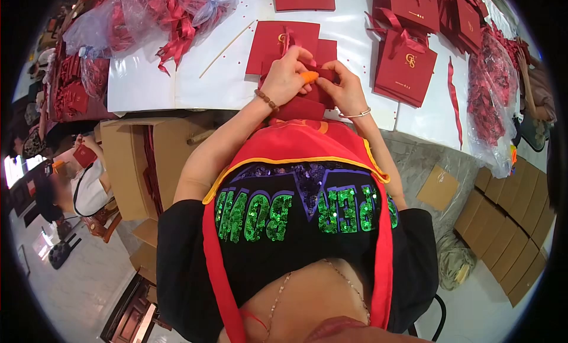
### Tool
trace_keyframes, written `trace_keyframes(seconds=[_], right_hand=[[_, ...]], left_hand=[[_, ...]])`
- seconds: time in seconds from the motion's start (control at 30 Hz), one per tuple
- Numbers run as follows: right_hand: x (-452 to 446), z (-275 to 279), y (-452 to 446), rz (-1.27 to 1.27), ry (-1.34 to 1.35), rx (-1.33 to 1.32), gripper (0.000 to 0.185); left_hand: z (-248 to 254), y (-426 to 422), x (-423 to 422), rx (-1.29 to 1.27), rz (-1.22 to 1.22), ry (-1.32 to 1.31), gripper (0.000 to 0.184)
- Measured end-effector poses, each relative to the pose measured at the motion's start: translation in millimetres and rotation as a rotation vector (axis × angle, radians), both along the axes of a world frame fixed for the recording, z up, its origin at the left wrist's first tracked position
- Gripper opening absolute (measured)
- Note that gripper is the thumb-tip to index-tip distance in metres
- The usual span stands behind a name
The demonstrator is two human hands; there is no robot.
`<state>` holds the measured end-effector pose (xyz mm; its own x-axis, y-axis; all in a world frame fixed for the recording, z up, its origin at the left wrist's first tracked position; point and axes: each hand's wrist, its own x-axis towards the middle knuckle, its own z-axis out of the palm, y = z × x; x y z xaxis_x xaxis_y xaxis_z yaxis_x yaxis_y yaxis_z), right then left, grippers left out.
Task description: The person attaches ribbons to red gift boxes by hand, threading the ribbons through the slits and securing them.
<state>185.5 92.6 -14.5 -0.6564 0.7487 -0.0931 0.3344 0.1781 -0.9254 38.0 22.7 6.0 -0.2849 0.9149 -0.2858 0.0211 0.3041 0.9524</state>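
Observation:
At the table's near edge, a dark red paper gift bag (322,93) is between my two hands. My left hand (287,77), with an orange finger cover on the thumb and a beaded bracelet at the wrist, has its fingers closed at the bag's upper edge. My right hand (346,90), wearing a light bangle, pinches the same bag from the other side. What lies right between the fingertips is hidden. Just beyond, another red bag with gold lettering (260,50) lies flat, a red ribbon loop (288,40) rising beside my left fingers.
Stacked red gift bags (405,68) with ribbon handles lie to the right. Clear plastic sacks of red ribbon (177,15) sit at the back left, and another ribbon-filled sack (491,100) hangs at right. An open cardboard box (127,165) stands left. Other people are on both sides.

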Motion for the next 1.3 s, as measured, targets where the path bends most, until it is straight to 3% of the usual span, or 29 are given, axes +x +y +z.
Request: trace_keyframes(seconds=[0.07, 0.13, 0.17, 0.23, 0.4, 0.47, 0.5, 0.57, 0.77, 0.93, 0.97, 1.2, 1.27, 1.3], right_hand=[[1.2, -1.1, 0.0, 0.008, 0.028, -0.062, 0.026], [1.8, -1.6, 0.0, 0.052, 0.082, -0.09, 0.024], [1.4, -1.8, -1.9, 0.054, 0.083, -0.088, 0.024], [1.2, -1.3, -7.9, 0.041, 0.181, -0.084, 0.023], [-0.4, 4.9, -13.8, 0.049, 0.1, 0.033, 0.022], [-3.2, 6.0, -13.8, 0.06, 0.095, 0.119, 0.021], [-4.0, 9.1, -14.5, 0.065, 0.088, 0.164, 0.021], [-3.8, 11.0, -15.8, 0.073, 0.077, 0.209, 0.021], [-2.5, 10.7, -16.6, 0.013, 0.069, 0.165, 0.02], [-1.7, 13.6, -15.8, 0.03, 0.045, 0.115, 0.019], [-1.8, 12.8, -16.0, 0.03, 0.043, 0.115, 0.019], [-4.1, 13.6, -13.3, 0.011, 0.03, 0.06, 0.021], [-3.7, 14.9, -11.8, 0.021, 0.042, 0.093, 0.021], [-4.3, 19.3, -11.1, 0.032, 0.0, 0.079, 0.021]], left_hand=[[3.5, -2.3, -5.4, -0.011, -0.066, 0.03, 0.009], [9.2, -4.9, -9.1, 0.257, -0.205, 0.841, 0.01], [13.3, -5.0, -11.2, 0.257, -0.203, 0.842, 0.01], [20.1, -4.3, -14.4, 0.414, -0.246, 1.185, 0.011], [14.9, 18.8, -48.9, 0.11, -0.48, 0.865, 0.019], [26.3, 29.3, -52.8, -0.183, -0.724, 0.725, 0.023], [24.3, 34.0, -57.6, -0.166, -0.727, 0.529, 0.023], [21.5, 46.8, -61.4, -0.156, -0.827, 0.419, 0.023], [11.2, 40.9, -45.0, -0.109, -0.668, 0.48, 0.021], [7.5, 39.3, -42.3, -0.022, -0.343, 0.391, 0.019], [12.8, 37.5, -43.9, -0.012, -0.443, 0.324, 0.018], [10.6, 33.0, -62.5, -0.003, -0.373, 0.204, 0.016], [9.3, 31.4, -64.1, -0.012, -0.462, 0.242, 0.019], [15.0, 30.5, -62.8, -0.052, -0.537, 0.413, 0.021]])
